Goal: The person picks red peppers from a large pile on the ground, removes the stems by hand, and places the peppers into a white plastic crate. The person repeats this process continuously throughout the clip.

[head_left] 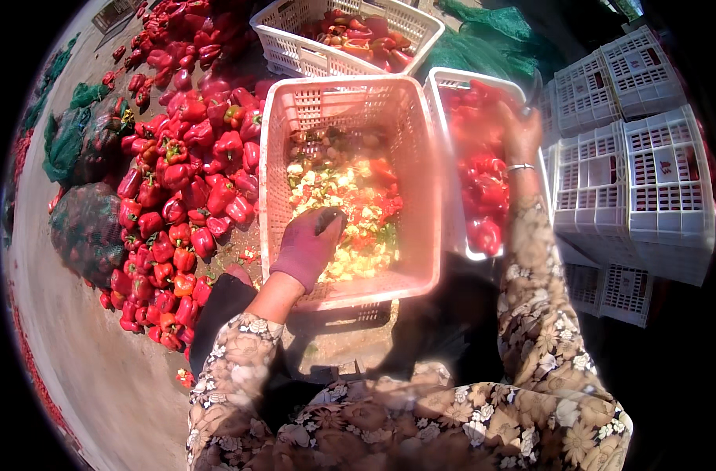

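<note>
My left hand (pixel 307 245), in a purple glove with dark fingertips, is over the near left part of a pinkish plastic crate (pixel 430 235). Its fingers are curled, and whatever they may hold is hidden. Under it lie pale pepper cores (pixel 350 192) and red scraps inside the crate. My right hand (pixel 521 132), bare with a bracelet at the wrist, is at the far right side of a white crate (pixel 452 184) of red peppers (pixel 483 184). From its closed fingers a narrow grey knife blade (pixel 537 85) points up; the handle is hidden.
To the left lies a large heap of whole red peppers (pixel 177 188), beside filled green mesh sacks (pixel 87 231). Another white crate (pixel 283 51) with cut peppers stands beyond. Stacked white crates (pixel 593 184) rise at the right. Green netting (pixel 495 47) lies at the back.
</note>
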A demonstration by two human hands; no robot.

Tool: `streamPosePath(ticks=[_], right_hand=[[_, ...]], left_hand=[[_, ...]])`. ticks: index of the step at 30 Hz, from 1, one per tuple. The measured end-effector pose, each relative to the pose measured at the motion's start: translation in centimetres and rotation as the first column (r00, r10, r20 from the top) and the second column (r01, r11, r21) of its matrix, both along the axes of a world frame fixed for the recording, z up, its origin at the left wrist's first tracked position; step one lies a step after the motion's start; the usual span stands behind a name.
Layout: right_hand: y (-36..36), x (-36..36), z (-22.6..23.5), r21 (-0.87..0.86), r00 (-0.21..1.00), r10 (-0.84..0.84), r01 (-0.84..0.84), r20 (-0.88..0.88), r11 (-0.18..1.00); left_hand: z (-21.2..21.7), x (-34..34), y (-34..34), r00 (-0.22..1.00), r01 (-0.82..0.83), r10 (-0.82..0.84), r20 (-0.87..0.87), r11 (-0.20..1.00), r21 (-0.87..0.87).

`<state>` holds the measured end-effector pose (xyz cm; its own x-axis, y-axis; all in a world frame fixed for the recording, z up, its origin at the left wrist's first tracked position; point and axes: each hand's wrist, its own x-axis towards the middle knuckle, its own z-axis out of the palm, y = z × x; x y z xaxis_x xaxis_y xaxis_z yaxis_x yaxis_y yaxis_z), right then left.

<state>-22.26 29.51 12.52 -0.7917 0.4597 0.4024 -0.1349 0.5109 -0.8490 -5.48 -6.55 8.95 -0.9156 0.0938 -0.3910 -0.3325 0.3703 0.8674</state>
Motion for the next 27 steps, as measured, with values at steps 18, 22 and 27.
streamPosePath(ticks=[18,22,27], right_hand=[[-17.3,13.7,-1.6,-0.360,0.670,0.478,-0.320,0.568,0.876],[-20.8,13.8,-2.8,-0.233,0.582,0.515,-0.491,0.629,0.840],[-23.3,13.7,-4.8,-0.138,0.530,0.505,-0.584,0.681,0.800]], left_hand=[[1.4,-0.1,-11.3,0.983,-0.005,-0.079,-0.167,0.893,-0.450],[-6.3,-3.8,-25.3,0.987,-0.148,0.132,-0.087,0.574,-0.806],[-17.2,-9.8,-35.4,0.989,-0.133,-0.027,-0.144,0.239,-0.962]])
